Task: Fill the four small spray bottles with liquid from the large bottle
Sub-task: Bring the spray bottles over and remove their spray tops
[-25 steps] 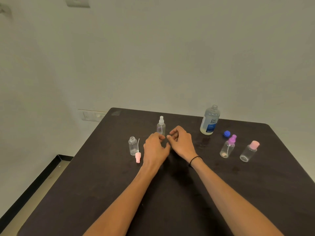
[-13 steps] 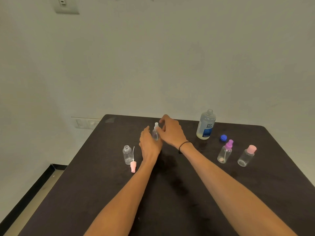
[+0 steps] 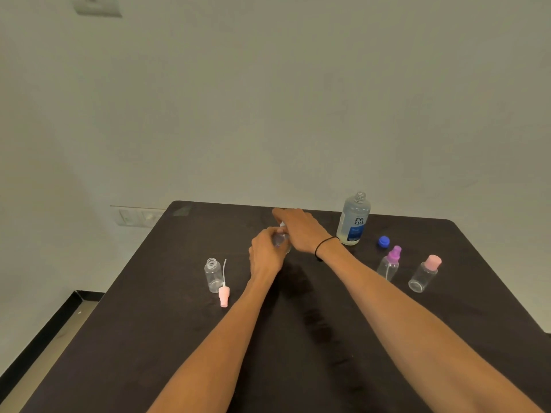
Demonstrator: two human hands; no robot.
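- Left hand (image 3: pixel 265 253) wrapped around the body of a small clear spray bottle (image 3: pixel 281 240), fingers curled on it, holding it upright just off the dark table (image 3: pixel 167 338) or on it, can't tell which.
- Right hand (image 3: pixel 301 229) over the top of that same bottle, fingers curled down onto the sprayer head, which is mostly hidden.
- Off to the left of the left fingers: uncapped clear bottle (image 3: pixel 212 275) standing upright, with a pink sprayer (image 3: pixel 224 295) lying just beside it, tube pointing away.
- Off to the right of the right fingers: large bottle (image 3: pixel 353 219), open-topped, upright, some liquid in the bottom.
- Further right: blue cap (image 3: pixel 384 241), then purple-topped bottle (image 3: pixel 389 263) and pink-capped bottle (image 3: pixel 425 273), near each other, both tilted-looking.
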